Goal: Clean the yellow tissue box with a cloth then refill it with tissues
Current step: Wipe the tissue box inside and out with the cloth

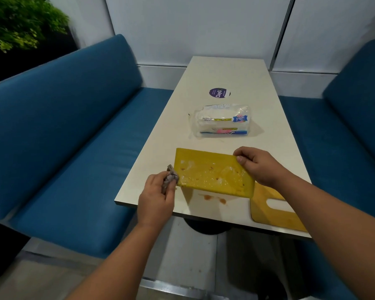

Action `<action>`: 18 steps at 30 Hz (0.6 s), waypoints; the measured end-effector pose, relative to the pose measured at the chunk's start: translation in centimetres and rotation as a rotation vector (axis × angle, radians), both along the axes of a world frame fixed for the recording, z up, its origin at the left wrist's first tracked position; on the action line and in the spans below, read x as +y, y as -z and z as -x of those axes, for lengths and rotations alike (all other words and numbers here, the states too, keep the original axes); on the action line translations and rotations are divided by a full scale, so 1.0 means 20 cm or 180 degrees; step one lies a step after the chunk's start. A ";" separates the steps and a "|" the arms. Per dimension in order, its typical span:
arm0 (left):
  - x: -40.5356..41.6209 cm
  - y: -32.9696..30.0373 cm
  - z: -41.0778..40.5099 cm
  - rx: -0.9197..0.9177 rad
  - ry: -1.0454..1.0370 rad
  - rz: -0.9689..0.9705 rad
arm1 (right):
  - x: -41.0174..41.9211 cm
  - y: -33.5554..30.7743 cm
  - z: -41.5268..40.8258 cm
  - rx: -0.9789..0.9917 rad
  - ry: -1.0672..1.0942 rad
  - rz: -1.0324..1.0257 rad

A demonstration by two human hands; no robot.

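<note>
1. There is one view only, from a wide-angle camera worn on the person's head; no second view shares the scene.
2. It looks forward and steeply down along the length of the bench, from its near short end toward the wall at the far end.
3. It sits close: both forearms enter from the bottom edge, and the left hand and right hand lie near mid-frame.
4. The wide lens bends the edges, so the blue seats on either side curve outward.
5. The floor under the bench's near edge shows at the bottom, and a plant fills the top left corner.
</note>
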State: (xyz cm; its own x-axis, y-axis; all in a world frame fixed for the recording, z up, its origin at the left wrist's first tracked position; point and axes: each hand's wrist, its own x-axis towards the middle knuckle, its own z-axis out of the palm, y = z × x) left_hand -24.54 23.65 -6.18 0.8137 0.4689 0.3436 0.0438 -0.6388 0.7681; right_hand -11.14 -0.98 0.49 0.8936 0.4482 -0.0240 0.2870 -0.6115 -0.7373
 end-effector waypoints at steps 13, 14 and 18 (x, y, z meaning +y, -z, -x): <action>-0.29 0.06 -0.03 0.0052 0.0064 0.0067 | -0.01 -0.01 -0.07 0.0100 -0.0047 0.0025; -0.32 0.07 -0.03 0.0042 0.0132 -0.0027 | -0.02 -0.01 -0.07 0.0102 -0.0058 0.0016; -0.26 0.10 -0.05 0.0035 -0.0267 -0.0055 | -0.02 -0.01 -0.09 0.0122 -0.0130 -0.0005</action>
State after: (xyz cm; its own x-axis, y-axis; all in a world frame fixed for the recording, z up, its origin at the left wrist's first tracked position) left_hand -23.58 18.45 -8.10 0.7756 0.5296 0.3434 0.1060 -0.6456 0.7563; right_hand -9.35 -1.34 0.61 0.8730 0.4843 -0.0571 0.2831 -0.5987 -0.7493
